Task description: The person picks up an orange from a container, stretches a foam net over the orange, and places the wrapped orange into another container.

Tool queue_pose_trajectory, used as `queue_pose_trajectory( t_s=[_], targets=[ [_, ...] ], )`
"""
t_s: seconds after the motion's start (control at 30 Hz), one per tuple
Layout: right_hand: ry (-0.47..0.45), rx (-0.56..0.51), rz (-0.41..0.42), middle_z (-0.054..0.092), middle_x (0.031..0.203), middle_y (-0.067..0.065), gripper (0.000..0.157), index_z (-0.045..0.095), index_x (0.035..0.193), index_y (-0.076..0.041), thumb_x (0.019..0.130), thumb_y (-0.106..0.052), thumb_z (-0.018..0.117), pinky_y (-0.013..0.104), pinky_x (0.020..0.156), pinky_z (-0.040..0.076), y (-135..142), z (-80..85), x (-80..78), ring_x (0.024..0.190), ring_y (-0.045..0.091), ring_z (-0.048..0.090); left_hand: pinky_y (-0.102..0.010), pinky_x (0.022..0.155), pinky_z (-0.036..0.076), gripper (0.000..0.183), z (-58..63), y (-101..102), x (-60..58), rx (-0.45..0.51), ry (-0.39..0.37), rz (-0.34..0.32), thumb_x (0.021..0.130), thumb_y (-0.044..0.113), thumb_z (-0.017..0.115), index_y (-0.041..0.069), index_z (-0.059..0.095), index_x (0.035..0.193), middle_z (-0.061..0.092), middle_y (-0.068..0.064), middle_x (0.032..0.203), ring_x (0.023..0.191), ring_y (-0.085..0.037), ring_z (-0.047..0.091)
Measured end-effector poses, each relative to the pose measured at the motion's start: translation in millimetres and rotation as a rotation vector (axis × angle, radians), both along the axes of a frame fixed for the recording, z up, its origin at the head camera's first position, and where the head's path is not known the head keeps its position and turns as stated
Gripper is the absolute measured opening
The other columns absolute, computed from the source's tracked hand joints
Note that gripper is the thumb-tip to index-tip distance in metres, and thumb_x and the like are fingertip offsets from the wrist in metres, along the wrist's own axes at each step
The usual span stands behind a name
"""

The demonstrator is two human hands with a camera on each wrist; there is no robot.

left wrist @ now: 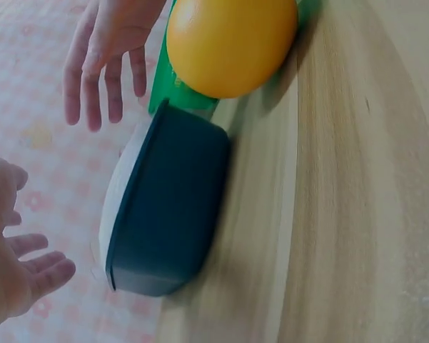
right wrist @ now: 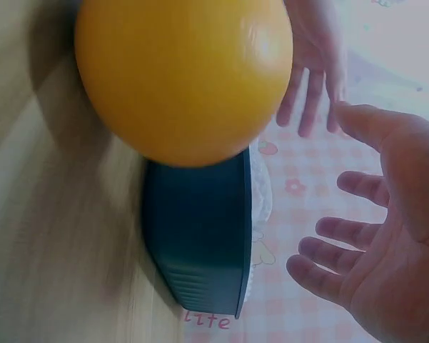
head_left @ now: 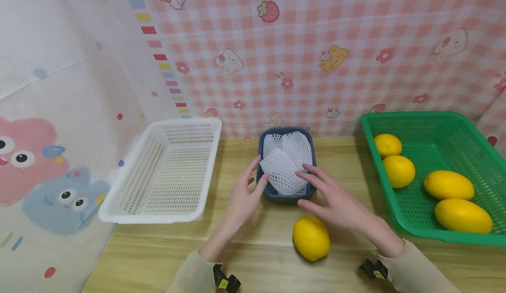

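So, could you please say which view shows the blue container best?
The head view, showing the blue container from above, white netting inside. Both wrist views show mainly its outside, partly behind yellow fruit in the right one.

head: high, downward | wrists: low, close, forward (sharing blue tub (left wrist: 175, 204))

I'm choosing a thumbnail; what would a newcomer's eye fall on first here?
Probably the lone yellow fruit on the table, just this side of the dark blue basket, with four more in the green basket at right. Then the left hand and right hand, spread about the white mesh bundles in the blue one.
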State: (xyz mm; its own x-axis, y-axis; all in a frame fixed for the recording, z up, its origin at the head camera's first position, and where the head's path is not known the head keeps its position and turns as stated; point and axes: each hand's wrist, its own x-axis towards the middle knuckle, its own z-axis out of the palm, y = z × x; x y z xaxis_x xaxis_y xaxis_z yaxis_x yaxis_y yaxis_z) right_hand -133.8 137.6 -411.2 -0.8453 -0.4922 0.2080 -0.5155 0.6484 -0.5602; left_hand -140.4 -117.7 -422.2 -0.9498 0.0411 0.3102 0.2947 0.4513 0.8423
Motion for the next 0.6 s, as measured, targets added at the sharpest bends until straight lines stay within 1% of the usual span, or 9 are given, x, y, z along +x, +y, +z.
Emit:
queue_pose_trajectory(
  t_s=[0.17,0.2,0.27,0.4,0.43,0.5,0.6],
  targets=[
    [0.039,0.011,0.006,0.04,0.167,0.019,0.064,0.053,0.154,-0.016,0.096,-0.031,0.077,0.068,0.114,0.047,-3.4,-1.6,-12.0,0.147,0.047,0.047,-0.058,0.107,0.058,0.053,-7.7,-5.4,-4.4,0.027,-0.028,0.039,0.104,0.02,0.065,0.005,0.052,0.153,0.057,-0.019,0.157,0.139,-0.042,0.06],
    [0.045,0.015,0.007,0.04,0.167,0.019,0.065,0.053,0.154,-0.015,0.096,-0.031,0.078,0.067,0.114,0.048,-4.6,-1.9,-13.8,0.147,0.047,0.048,-0.057,0.106,0.058,0.053,-9.4,-6.6,-5.5,0.031,-0.034,0.045,0.104,0.02,0.065,0.004,0.052,0.153,0.057,-0.019,0.157,0.138,-0.043,0.06],
    [0.053,0.028,0.009,0.04,0.167,0.019,0.065,0.053,0.153,-0.015,0.095,-0.031,0.078,0.061,0.109,0.055,-6.7,-2.9,-16.9,0.144,0.046,0.051,-0.057,0.105,0.059,0.053,-13.2,-8.4,-8.0,0.042,-0.049,0.055,0.104,0.019,0.065,0.003,0.053,0.152,0.057,-0.018,0.157,0.137,-0.044,0.061],
    [0.068,0.054,0.013,0.041,0.166,0.02,0.065,0.055,0.152,-0.014,0.094,-0.031,0.079,0.059,0.109,0.055,-10.9,-5.0,-22.6,0.143,0.045,0.053,-0.055,0.104,0.06,0.052,-21.1,-9.8,-10.4,0.07,-0.087,0.075,0.102,0.015,0.066,0.0,0.054,0.151,0.058,-0.02,0.155,0.135,-0.045,0.063],
    [0.07,0.058,0.016,0.042,0.166,0.021,0.065,0.056,0.152,-0.013,0.094,-0.031,0.08,0.06,0.11,0.055,-12.0,-5.6,-24.3,0.142,0.045,0.053,-0.055,0.104,0.06,0.052,-22.4,-9.6,-10.4,0.077,-0.096,0.075,0.102,0.015,0.066,-0.001,0.054,0.15,0.058,-0.021,0.154,0.135,-0.045,0.063],
    [0.079,0.066,0.021,0.043,0.165,0.021,0.064,0.056,0.151,-0.012,0.094,-0.029,0.08,0.065,0.115,0.049,-13.9,-6.7,-28.1,0.145,0.046,0.051,-0.054,0.104,0.06,0.052,-24.7,-9.1,-10.3,0.076,-0.106,0.065,0.102,0.014,0.066,-0.002,0.053,0.15,0.058,-0.022,0.154,0.134,-0.045,0.063],
    [0.087,0.075,0.029,0.044,0.164,0.023,0.063,0.056,0.151,-0.012,0.094,-0.028,0.08,0.066,0.114,0.049,-16.3,-8.1,-33.6,0.144,0.047,0.052,-0.053,0.102,0.061,0.054,-26.8,-8.3,-9.7,0.035,-0.113,0.029,0.102,0.015,0.066,0.0,0.051,0.152,0.057,-0.022,0.155,0.134,-0.043,0.064]
  ],
)
